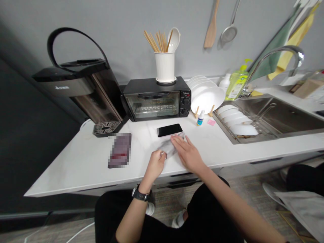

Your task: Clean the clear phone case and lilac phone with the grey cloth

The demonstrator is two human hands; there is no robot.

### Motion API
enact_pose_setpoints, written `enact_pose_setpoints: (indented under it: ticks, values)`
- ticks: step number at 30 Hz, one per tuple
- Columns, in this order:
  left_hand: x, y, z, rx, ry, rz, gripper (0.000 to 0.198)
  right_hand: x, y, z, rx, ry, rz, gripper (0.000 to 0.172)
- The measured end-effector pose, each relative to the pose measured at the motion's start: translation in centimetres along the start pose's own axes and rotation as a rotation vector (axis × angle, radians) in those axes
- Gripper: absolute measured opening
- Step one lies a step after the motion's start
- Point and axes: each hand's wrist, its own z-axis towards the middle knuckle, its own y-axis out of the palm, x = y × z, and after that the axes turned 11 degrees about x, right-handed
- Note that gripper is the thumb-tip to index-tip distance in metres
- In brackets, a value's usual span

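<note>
A thin, crumpled greyish sheet (pixel 167 145) lies on the white counter, blurred; I cannot tell whether it is cloth or plastic. My left hand (pixel 155 164) has its fingers curled closed at the sheet's near left edge. Across the sheet's right side, my right hand (pixel 187 153) rests palm down with fingers stretched out. Just beyond both hands lies a black smartphone (pixel 170 130), its dark screen facing up. To the left, a dark purplish flat item (pixel 121 150) is pixelated, so its kind is unclear.
Behind stand a water dispenser (pixel 83 91), a toaster oven (pixel 157 101) topped by a chopstick holder (pixel 165 65), and racked plates (pixel 206 98). A small bottle (pixel 200 118) and a pink note (pixel 211 122) sit near the sink (pixel 291 118). Another person's leg (pixel 303 177) shows at right.
</note>
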Motion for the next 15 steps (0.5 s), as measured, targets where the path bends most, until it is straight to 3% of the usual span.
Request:
enact_pose_setpoints:
  ticks: [3, 6, 11, 15]
  values:
    - [0.6, 0.2, 0.0, -0.111, -0.039, 0.001, 0.034, 3.0, -0.3, 0.8, 0.130, 0.076, -0.031, 0.048]
    - [1.3, 0.3, 0.1, -0.137, -0.093, -0.082, 0.032, 4.4, -0.4, 1.8, 0.120, 0.065, 0.063, 0.026]
    - [1.5, 0.4, 0.3, 0.059, -0.283, -0.203, 0.048, 4.1, 0.0, 2.0, 0.027, 0.306, 0.269, 0.041]
    - [1.6, 0.5, 0.2, 0.162, -0.297, -0.262, 0.051, 4.0, 0.4, 0.8, 0.077, 0.521, 0.626, 0.037]
